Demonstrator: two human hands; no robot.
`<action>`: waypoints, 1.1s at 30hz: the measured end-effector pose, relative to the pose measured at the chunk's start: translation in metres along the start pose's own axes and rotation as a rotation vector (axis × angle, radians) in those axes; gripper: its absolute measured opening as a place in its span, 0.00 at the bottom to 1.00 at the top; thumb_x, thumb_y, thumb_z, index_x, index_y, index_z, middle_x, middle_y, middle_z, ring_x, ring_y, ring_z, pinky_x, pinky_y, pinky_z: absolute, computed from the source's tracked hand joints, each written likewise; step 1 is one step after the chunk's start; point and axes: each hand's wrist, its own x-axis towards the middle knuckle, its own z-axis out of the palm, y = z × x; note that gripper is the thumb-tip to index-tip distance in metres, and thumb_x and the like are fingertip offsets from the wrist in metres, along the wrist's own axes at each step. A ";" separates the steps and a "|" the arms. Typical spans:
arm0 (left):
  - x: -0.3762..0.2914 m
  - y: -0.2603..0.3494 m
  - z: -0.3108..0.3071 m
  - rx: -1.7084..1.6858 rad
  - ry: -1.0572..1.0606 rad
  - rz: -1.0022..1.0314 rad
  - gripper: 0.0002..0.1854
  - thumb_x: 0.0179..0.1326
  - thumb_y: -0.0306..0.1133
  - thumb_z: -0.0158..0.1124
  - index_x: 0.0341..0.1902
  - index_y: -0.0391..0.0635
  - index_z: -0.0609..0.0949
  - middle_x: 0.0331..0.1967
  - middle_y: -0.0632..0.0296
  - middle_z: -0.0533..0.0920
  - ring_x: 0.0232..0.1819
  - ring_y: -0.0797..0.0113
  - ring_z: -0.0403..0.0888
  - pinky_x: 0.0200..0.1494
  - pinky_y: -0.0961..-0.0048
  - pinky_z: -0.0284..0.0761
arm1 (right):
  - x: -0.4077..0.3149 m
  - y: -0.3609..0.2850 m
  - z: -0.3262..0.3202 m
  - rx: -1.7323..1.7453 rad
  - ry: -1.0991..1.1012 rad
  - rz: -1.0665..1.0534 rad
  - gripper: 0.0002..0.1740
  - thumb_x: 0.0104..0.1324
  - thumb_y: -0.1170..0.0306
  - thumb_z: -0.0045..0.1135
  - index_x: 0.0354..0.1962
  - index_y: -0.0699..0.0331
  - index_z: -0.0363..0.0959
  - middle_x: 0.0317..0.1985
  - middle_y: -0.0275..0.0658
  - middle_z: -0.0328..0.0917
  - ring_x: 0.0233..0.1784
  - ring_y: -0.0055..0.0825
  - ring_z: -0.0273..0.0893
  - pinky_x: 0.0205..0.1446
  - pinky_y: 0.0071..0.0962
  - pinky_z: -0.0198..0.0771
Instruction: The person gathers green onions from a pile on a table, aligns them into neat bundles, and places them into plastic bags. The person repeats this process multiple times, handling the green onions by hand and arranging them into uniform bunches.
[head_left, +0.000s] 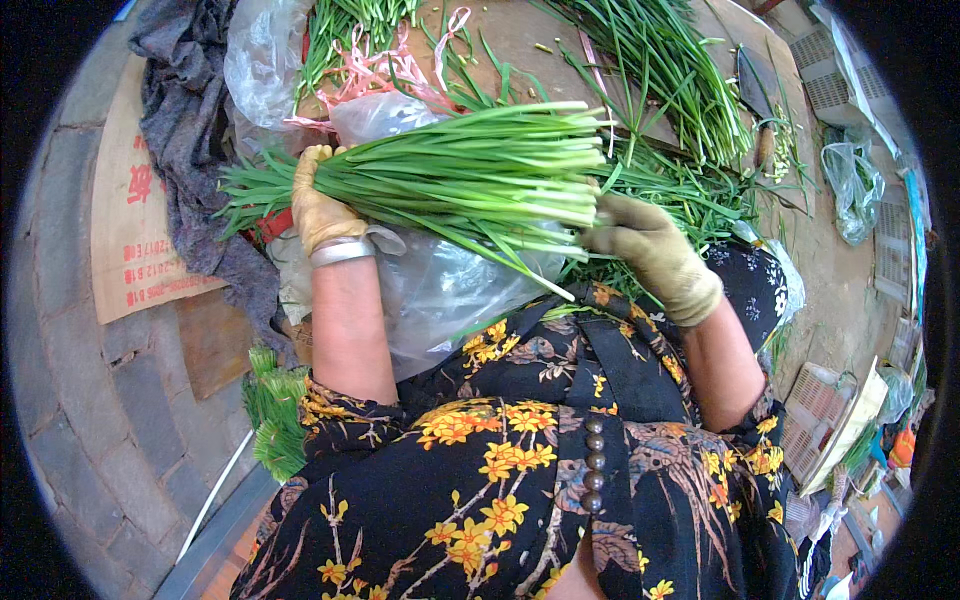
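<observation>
A thick bunch of Chinese chives lies sideways across my front, with leaf tips to the left and pale cut stem ends to the right. My left hand, in a yellowish glove with a silvery bangle at the wrist, is wrapped around the leafy part. At the stem ends is my right hand, in a dirty tan glove. Its fingertips are blurred, so whether they pinch any stems is unclear. A few stems hang loose below the bunch. Clear plastic sheeting lies underneath, over my lap.
Pink plastic ties lie beyond the bunch. More chives are heaped at the back right, near a knife with a wooden handle. Printed cardboard and a dark cloth are at left. Tied chive bundles stand by my left elbow.
</observation>
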 end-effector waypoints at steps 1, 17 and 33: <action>0.002 0.002 0.000 -0.019 0.030 0.008 0.04 0.58 0.31 0.65 0.32 0.45 0.81 0.31 0.63 0.83 0.35 0.63 0.81 0.45 0.64 0.81 | -0.008 -0.004 -0.015 -0.088 -0.007 -0.011 0.20 0.64 0.74 0.55 0.54 0.71 0.74 0.50 0.36 0.80 0.50 0.20 0.75 0.56 0.24 0.70; 0.003 0.008 -0.005 -0.005 0.061 0.049 0.06 0.60 0.34 0.63 0.35 0.45 0.80 0.32 0.63 0.83 0.36 0.63 0.81 0.47 0.63 0.79 | 0.032 -0.001 0.053 -1.043 0.248 -0.939 0.26 0.46 0.66 0.70 0.47 0.50 0.77 0.63 0.51 0.62 0.65 0.55 0.61 0.68 0.52 0.58; 0.025 0.004 -0.033 0.021 -0.098 0.026 0.10 0.59 0.39 0.66 0.38 0.45 0.83 0.36 0.63 0.85 0.40 0.62 0.82 0.48 0.61 0.80 | -0.029 -0.002 -0.009 -0.404 0.200 -0.107 0.21 0.56 0.65 0.65 0.46 0.66 0.76 0.39 0.46 0.80 0.46 0.32 0.80 0.51 0.33 0.72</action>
